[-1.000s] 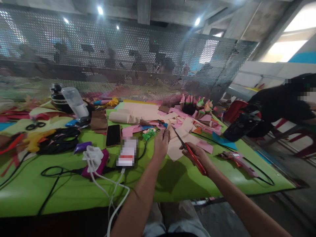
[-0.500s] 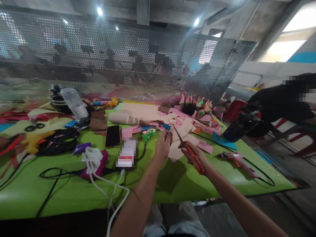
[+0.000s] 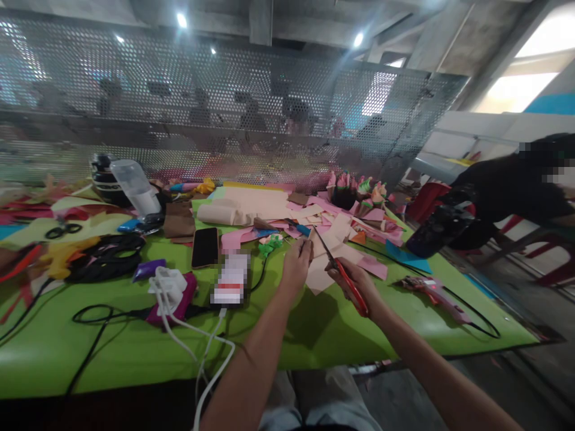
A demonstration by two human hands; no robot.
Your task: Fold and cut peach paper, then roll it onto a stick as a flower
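Note:
Red-handled scissors are in my right hand, with the fingers wrapped around the handles. Their dark blades point up and away, toward my other hand. My left hand is closed in a pinch on a piece of pale peach paper, just left of the blades. How much of that piece lies within the fingers is hidden. Beneath and behind both hands, more peach and pink paper sheets overlap on the green tabletop.
A pink glue gun lies at right with its black cord. To the left are a dark phone, a phone on a white cable and a white charger. Paper cupcake-like pieces stand behind. A person sits at right.
The scissors' handles have drawn slightly closer together and shifted a little left as my right hand squeezes. My left hand stays almost in place.

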